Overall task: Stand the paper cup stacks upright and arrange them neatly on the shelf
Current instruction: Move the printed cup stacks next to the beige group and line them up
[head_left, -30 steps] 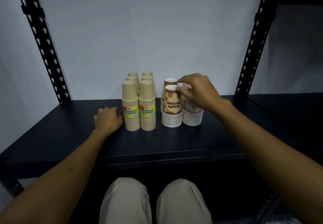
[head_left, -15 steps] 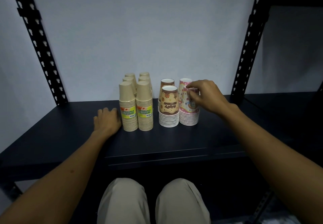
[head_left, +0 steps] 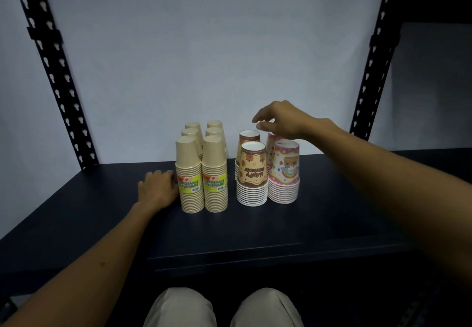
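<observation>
Several tan cup stacks (head_left: 201, 173) stand upright in two rows on the dark shelf (head_left: 255, 227), the front two with yellow labels. Right of them stand two brown patterned stacks (head_left: 252, 173), one behind the other, and two pink patterned stacks (head_left: 284, 173). My left hand (head_left: 158, 188) rests flat on the shelf, touching the front left tan stack. My right hand (head_left: 281, 121) hovers above the brown and pink stacks, fingers spread, holding nothing. It partly hides the rear pink stack.
Black perforated uprights stand at the back left (head_left: 53, 71) and back right (head_left: 375, 56) against a pale wall. Another dark shelf (head_left: 439, 171) continues to the right. My knees (head_left: 222, 308) show below the shelf's front edge.
My right hand has let go of the front pink stack and risen above the stacks, fingers apart. My left hand has stayed put.
</observation>
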### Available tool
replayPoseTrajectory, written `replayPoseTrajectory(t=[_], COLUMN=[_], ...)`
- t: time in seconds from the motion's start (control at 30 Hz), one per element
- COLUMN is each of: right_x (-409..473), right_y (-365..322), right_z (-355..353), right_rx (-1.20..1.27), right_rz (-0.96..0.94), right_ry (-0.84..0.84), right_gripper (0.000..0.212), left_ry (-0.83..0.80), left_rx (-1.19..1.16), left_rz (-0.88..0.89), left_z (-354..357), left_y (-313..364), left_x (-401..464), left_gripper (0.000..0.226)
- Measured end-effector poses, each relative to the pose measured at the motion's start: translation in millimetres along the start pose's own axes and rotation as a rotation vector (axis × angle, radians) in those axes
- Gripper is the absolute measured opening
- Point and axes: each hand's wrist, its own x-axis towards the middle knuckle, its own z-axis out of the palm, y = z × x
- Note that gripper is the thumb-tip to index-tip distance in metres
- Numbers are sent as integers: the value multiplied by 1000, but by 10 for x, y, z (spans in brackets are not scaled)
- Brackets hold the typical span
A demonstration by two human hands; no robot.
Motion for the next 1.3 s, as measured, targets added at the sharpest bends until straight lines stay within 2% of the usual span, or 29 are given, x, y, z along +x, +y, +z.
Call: replayPoseTrajectory(t=[0.1, 0.27, 0.67, 1.3], right_x=[214, 348, 435, 382], right_y=[-14, -48, -7, -3], right_z=[55, 125, 327, 253], right_rx=[-92, -149, -42, -53], right_rz=[-16, -59, -53, -43], right_ry=[-154, -208, -103, -164], right_gripper=[32, 34, 27, 28], left_ry=[21, 62, 96, 107], left_rx=[-7, -21, -22, -23], left_rz=[28, 71, 84, 79], left_z=[18, 55, 86, 96], left_y=[-10, -47, -43, -48], left_x=[17, 18, 21, 13], left_gripper=[21, 18, 17, 17])
